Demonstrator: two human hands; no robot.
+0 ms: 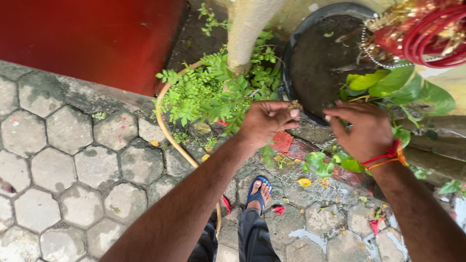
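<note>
Two bare hands meet over a dark pot beside a pale tree trunk.

The left hand (266,122) pinches a small dry brownish clump (294,105) in curled fingers, at the 7 o'clock rim of the black pot (318,58). The right hand (361,130), red thread (388,156) at its wrist, hangs just at 3 o'clock of the clump, fingers loose and holding nothing. The trunk (247,29) stands at 10 o'clock of the pot.

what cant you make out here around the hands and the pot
- Small brownish bit pinched in the left hand: head view, too small and mostly covered by the fingers to identify.
- Right hand: seen from the back, so its palm and any contents are hidden.
- Black pot: far rim cut off by the top edge, right side covered by broad leaves.
- Red ornament: cut off at the top-right corner.
</note>
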